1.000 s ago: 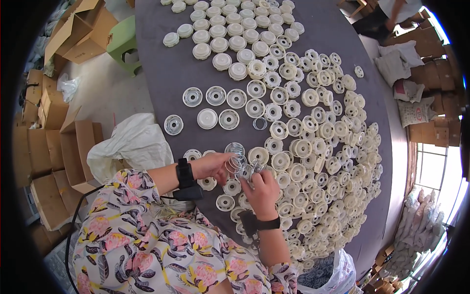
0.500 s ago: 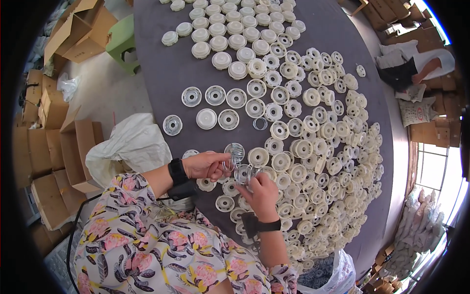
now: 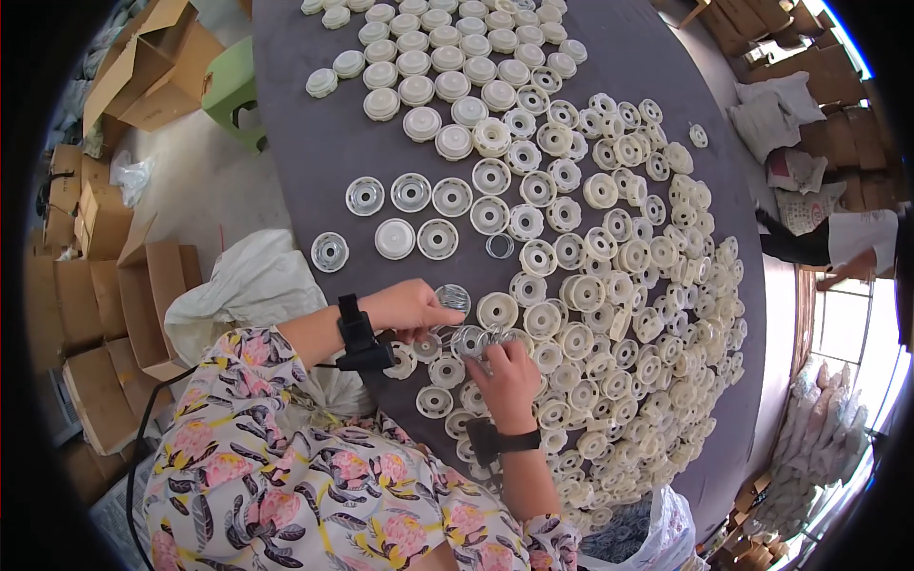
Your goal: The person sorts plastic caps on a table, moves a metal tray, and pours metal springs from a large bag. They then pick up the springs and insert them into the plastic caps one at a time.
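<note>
My left hand [image 3: 407, 309] is closed in a pinch over thin metal rings, part of them hidden by its fingers. My right hand [image 3: 505, 376] grips a bunch of thin metal rings [image 3: 490, 338] just to the right. Beyond the left fingertips a pile of shiny rings [image 3: 451, 297] lies on the table. Another small group of rings [image 3: 499, 246] lies farther off. Round cream plastic wheel-shaped parts [image 3: 497, 311] spread beside and under the right hand. Ahead stand separate round parts, some with shiny silver rings inside, such as a ring-filled part [image 3: 365, 196].
The dark table [image 3: 305, 143] carries many more cream parts along its right side and domed caps [image 3: 414, 90] at the far end. A white sack [image 3: 248, 285] and a green stool [image 3: 228, 90] are at left, with cardboard boxes [image 3: 152, 285]. Another person [image 3: 847, 243] is at the right.
My left hand has shifted slightly up and turned palm-down; the loop hanging from its fingers is now less visible. The right hand stays nearly in place. The person at right has moved nearer.
</note>
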A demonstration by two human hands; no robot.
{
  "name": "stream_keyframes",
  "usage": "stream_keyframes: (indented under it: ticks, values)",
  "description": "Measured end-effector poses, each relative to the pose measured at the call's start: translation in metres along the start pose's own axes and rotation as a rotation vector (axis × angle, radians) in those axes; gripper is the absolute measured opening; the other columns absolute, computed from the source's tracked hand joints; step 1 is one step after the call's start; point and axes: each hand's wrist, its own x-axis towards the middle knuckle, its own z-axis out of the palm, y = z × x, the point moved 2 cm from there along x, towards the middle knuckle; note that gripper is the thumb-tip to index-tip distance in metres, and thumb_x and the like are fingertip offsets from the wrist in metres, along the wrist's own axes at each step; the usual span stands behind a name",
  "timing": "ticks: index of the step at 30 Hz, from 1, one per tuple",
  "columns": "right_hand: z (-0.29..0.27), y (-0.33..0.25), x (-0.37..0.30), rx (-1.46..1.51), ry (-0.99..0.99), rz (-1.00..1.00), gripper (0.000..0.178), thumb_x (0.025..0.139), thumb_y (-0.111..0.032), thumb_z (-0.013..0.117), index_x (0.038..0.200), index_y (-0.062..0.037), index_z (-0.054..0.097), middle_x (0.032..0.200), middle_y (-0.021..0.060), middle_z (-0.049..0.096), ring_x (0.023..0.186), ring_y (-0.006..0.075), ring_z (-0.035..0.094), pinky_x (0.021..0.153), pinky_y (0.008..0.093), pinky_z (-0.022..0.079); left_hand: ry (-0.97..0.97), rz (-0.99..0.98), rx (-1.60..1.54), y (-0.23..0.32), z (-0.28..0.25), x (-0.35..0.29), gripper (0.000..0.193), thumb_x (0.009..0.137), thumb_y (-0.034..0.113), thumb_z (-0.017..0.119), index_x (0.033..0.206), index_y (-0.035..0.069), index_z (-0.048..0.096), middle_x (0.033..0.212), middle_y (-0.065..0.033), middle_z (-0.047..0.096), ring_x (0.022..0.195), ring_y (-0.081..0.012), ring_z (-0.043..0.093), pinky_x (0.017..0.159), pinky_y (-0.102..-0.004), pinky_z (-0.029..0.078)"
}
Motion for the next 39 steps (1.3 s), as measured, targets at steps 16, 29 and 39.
stream_keyframes:
  ticks: [16,29,39]
  values:
    - [-0.011,-0.012,-0.004,0.351,0.155,0.207,0.024,0.068,-0.014,0.074,0.089,-0.0084,0.063,0.073,0.0067,0.051,0.060,0.0205,0.052,0.051,0.0305,0.041,0.186,0.756,-0.203,0.004,0.018,-0.004,0.043,0.078,-0.004,0.060,0.119,0.002,0.047,0.113,-0.0061,0.053,0.098,-0.0129,0.056,0.085,-0.0271,0.047]
    - [-0.003,-0.004,-0.003,1.259,-0.034,0.923,0.034,0.085,-0.015,0.058,0.117,-0.0033,0.053,0.074,-0.0054,0.046,0.065,0.0028,0.043,0.052,0.0183,0.034,0.078,0.964,-0.483,-0.001,0.038,-0.011,0.046,0.077,-0.009,0.057,0.118,0.004,0.040,0.121,-0.0090,0.045,0.109,-0.0182,0.049,0.092,-0.0336,0.043]
    - [-0.004,-0.005,-0.008,1.080,0.091,0.541,0.035,0.075,-0.002,0.067,0.109,-0.0025,0.057,0.075,-0.0037,0.046,0.064,0.0045,0.044,0.057,0.0187,0.038,-0.038,0.807,-0.565,-0.009,0.045,-0.022,0.041,0.082,-0.005,0.054,0.120,0.003,0.041,0.118,-0.0078,0.048,0.108,-0.0178,0.051,0.089,-0.0300,0.045]
